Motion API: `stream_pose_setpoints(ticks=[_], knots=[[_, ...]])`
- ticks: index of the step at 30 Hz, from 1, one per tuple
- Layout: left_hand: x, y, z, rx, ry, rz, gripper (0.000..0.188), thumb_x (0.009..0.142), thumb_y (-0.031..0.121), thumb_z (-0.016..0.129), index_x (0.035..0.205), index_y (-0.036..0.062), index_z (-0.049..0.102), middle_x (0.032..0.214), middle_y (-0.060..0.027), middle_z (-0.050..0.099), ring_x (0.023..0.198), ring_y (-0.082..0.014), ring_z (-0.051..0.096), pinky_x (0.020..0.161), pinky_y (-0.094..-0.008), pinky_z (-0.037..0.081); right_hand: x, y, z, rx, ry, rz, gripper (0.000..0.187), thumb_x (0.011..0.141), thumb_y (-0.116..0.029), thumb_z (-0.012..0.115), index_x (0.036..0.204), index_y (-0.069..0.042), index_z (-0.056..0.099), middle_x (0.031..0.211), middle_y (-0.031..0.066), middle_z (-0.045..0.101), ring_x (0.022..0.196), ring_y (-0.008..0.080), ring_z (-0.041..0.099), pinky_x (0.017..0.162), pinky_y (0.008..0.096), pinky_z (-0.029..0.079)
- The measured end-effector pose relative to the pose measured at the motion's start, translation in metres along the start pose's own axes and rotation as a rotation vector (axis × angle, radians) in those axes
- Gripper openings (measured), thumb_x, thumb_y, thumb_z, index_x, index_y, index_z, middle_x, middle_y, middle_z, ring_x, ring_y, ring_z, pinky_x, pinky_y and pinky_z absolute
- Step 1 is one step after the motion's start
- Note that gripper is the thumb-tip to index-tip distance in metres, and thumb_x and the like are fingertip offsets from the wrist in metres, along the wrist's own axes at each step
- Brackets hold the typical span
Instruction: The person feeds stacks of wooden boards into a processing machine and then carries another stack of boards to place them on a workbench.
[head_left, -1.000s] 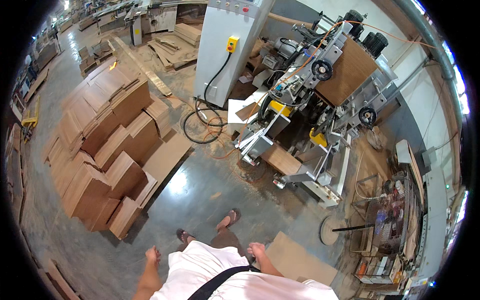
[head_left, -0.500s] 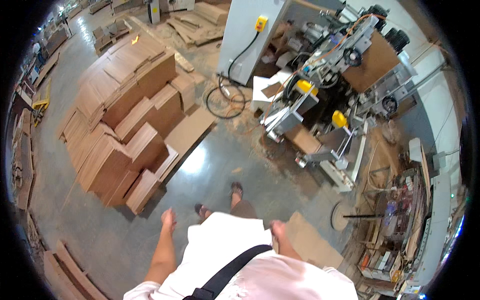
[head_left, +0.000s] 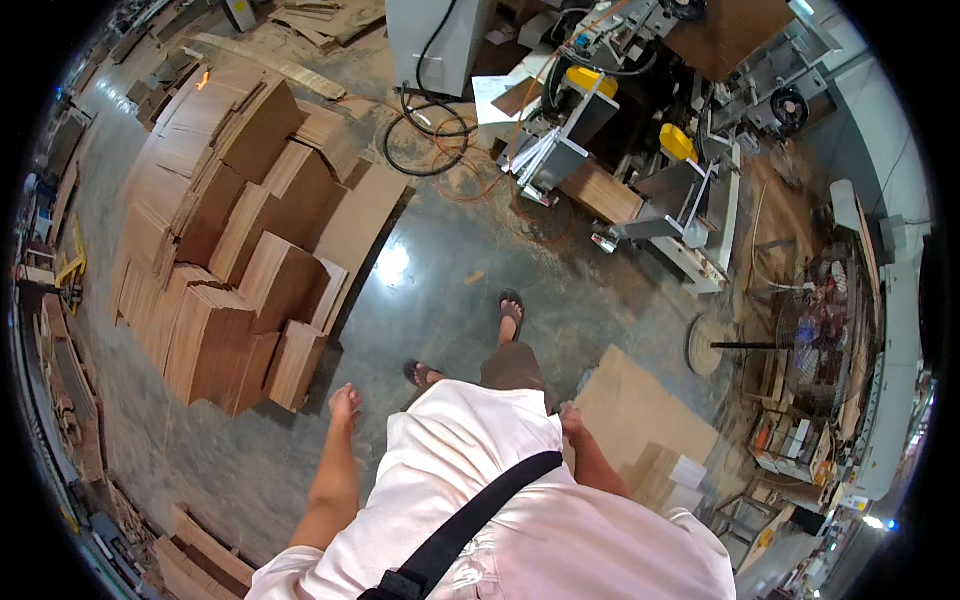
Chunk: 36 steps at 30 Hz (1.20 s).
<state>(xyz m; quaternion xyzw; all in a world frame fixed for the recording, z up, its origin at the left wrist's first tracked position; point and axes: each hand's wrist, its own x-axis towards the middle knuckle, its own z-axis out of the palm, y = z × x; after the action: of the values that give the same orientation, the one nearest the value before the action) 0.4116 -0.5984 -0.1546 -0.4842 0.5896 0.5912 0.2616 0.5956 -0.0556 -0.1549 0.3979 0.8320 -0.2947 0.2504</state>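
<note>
My left hand (head_left: 345, 403) hangs at my side over the bare floor, its fingers loosely curled with nothing visible in them. Closest to it is a large stack of brown wood panels (head_left: 215, 330), piled in stepped bundles. On the other side, my right hand (head_left: 573, 420) hangs against my light shirt, partly covered by it. Its fingers look curled, and I see nothing in them. A flat brown sheet (head_left: 640, 405) lies on the floor beside that hand, with a small stack of light boards (head_left: 655, 475) at its near end.
A machine with yellow parts (head_left: 678, 142) and a panel (head_left: 603, 192) in it stands ahead right. Black cable (head_left: 425, 170) coils near a grey cabinet (head_left: 440, 50). A caged fan (head_left: 815, 340) with a round base (head_left: 705, 345) stands right. Long boards (head_left: 200, 560) lie behind left.
The view has moved forward and turned; the machine and cabinet sit higher in it. My feet have changed places in a step. The small light stack by the sheet has come into view.
</note>
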Motion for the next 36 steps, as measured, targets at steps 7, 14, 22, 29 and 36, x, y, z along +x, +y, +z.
stream_pose_setpoints(ticks=[7, 14, 22, 29, 36], knots=[[-0.009, 0.006, 0.031, 0.087, 0.140, -0.108, 0.035, 0.089, 0.040, 0.060, 0.114, 0.0150, 0.056, 0.097, -0.0004, 0.060, 0.098, -0.0225, 0.060, 0.083, -0.0479, 0.040, 0.118, -0.051, -0.171, 0.054, 0.804, -0.269, 0.043, 0.082, -0.027, 0.068, 0.113, 0.003, 0.062, 0.107, 0.0229, 0.063, 0.106, 0.0398, 0.057, 0.098, 0.0430, 0.043], [-0.049, 0.102, 0.173, 0.407, 0.028, 0.050, 0.033, 0.090, 0.039, 0.061, 0.109, 0.0121, 0.058, 0.094, -0.0014, 0.059, 0.088, -0.0161, 0.058, 0.068, -0.0384, 0.044, 0.216, -0.230, -0.407, 0.117, 0.995, -0.686, 0.030, 0.085, -0.024, 0.068, 0.105, -0.001, 0.066, 0.101, 0.0166, 0.065, 0.093, 0.0322, 0.063, 0.082, 0.0390, 0.050], [-0.078, 0.320, 0.441, 0.515, -0.181, 0.791, 0.051, 0.093, 0.038, 0.061, 0.123, -0.0038, 0.057, 0.116, -0.0115, 0.062, 0.106, -0.0184, 0.057, 0.092, -0.0311, 0.044, 0.297, -0.234, -0.431, -0.219, 0.398, -0.558, 0.030, 0.088, -0.032, 0.060, 0.105, -0.008, 0.067, 0.097, 0.0180, 0.067, 0.091, 0.0385, 0.063, 0.082, 0.0461, 0.050], [-0.102, 0.409, 0.630, 0.512, -0.319, 1.079, 0.074, 0.089, 0.044, 0.065, 0.136, -0.0070, 0.039, 0.131, -0.0218, 0.053, 0.121, -0.0262, 0.051, 0.104, -0.0361, 0.037, 0.343, -0.217, -0.419, -0.328, 0.382, -0.639, 0.032, 0.084, -0.031, 0.062, 0.107, -0.010, 0.068, 0.097, 0.0158, 0.069, 0.090, 0.0357, 0.065, 0.081, 0.0445, 0.052], [-0.101, 0.382, 0.709, 0.755, 0.203, 1.214, 0.043, 0.076, 0.032, 0.067, 0.100, -0.0030, 0.060, 0.093, -0.0259, 0.066, 0.089, -0.0445, 0.063, 0.082, -0.0510, 0.048, 0.349, -0.202, -0.406, -0.271, 0.468, -0.523, 0.033, 0.083, -0.034, 0.060, 0.106, -0.011, 0.068, 0.101, 0.0147, 0.069, 0.092, 0.0342, 0.066, 0.082, 0.0438, 0.052]])
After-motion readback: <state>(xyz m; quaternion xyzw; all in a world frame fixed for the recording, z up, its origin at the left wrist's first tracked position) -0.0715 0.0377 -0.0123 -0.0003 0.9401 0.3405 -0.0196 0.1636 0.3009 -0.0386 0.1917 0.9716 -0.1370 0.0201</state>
